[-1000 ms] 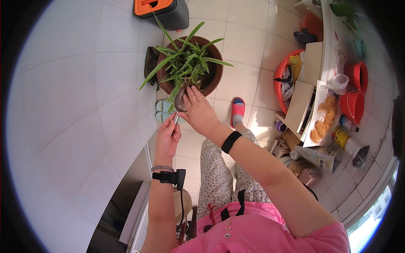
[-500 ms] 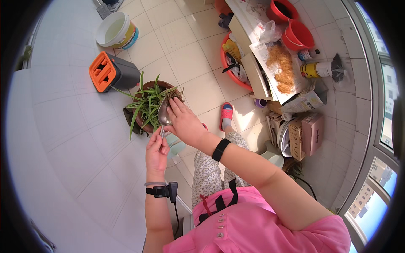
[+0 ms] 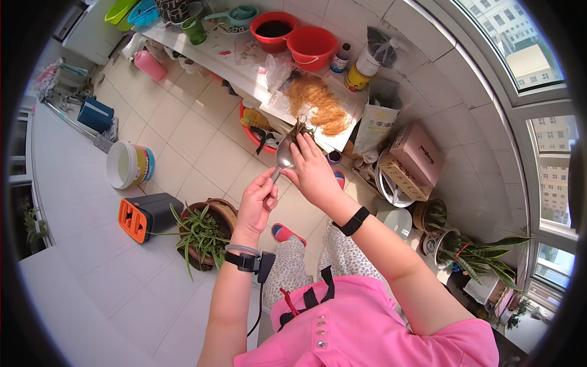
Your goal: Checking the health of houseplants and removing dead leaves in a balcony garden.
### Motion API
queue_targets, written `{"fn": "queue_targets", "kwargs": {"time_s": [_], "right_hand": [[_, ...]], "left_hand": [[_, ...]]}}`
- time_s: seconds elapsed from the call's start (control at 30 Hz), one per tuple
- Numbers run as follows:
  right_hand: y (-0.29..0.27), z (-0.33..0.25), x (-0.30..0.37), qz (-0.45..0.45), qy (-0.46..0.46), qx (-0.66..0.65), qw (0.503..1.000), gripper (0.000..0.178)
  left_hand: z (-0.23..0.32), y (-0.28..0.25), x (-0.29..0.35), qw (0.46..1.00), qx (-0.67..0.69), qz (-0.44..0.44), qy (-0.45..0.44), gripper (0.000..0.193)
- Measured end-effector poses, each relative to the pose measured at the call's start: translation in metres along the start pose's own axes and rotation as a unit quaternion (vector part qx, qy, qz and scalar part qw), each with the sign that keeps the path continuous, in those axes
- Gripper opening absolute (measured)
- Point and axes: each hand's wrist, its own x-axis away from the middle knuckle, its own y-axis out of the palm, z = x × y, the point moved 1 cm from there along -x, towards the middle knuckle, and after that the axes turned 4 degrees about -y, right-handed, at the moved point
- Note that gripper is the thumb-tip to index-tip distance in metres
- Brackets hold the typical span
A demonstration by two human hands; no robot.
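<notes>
Left hand [image 3: 258, 199] gripping metal scoop [image 3: 285, 154] by handle | right hand [image 3: 316, 172], fingers outstretched, over dry clump [image 3: 298, 129] at scoop's tip | beyond scoop: worktop [image 3: 208, 47], orange fibres [image 3: 315, 100] | right of scoop: lettered pink box [image 3: 417, 148] | left of scoop: tiled floor [image 3: 189, 129]

Cream square-tiled floor [image 3: 202, 128] and long white bench [image 3: 200, 54], seen from above.
The bench bears a green plastic cup [image 3: 194, 30], two round red plastic buckets [image 3: 313, 46] side by side, a dark bottle with a pale label [image 3: 340, 58], and a flat white sheet [image 3: 278, 104] under loose orange-brown fibres [image 3: 321, 98]. On the floor stand a round white plastic bucket with a yellow-and-blue band [image 3: 124, 165], a dark grey box with an orange top [image 3: 156, 211], and a round brown plant pot [image 3: 226, 211].
</notes>
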Motion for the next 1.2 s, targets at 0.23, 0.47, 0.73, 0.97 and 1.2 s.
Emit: {"fn": "queue_targets", "kwargs": {"time_s": [0.23, 0.47, 0.73, 0.97, 1.2], "right_hand": [[-0.069, 0.161, -0.016, 0.039, 0.065, 0.009, 0.997, 0.057], [-0.086, 0.323, -0.018, -0.009, 0.105, -0.027, 0.994, 0.059], [-0.073, 0.438, -0.008, -0.045, 0.157, 0.025, 0.986, 0.04], [-0.058, 0.433, -0.024, -0.09, 0.09, 0.009, 0.992, 0.045], [-0.047, 0.451, -0.026, -0.088, 0.138, 0.055, 0.985, 0.045]], "left_hand": [[-0.007, 0.137, -0.128, 0.995, -0.07, -0.05, -0.05, 0.033], [-0.038, 0.241, -0.261, 0.965, -0.254, -0.002, -0.07, 0.034], [-0.072, 0.28, -0.357, 0.929, -0.347, 0.104, -0.073, 0.031], [-0.07, 0.272, -0.352, 0.933, -0.319, 0.122, -0.109, 0.028], [-0.068, 0.266, -0.347, 0.942, -0.293, 0.121, -0.114, 0.028]]}}
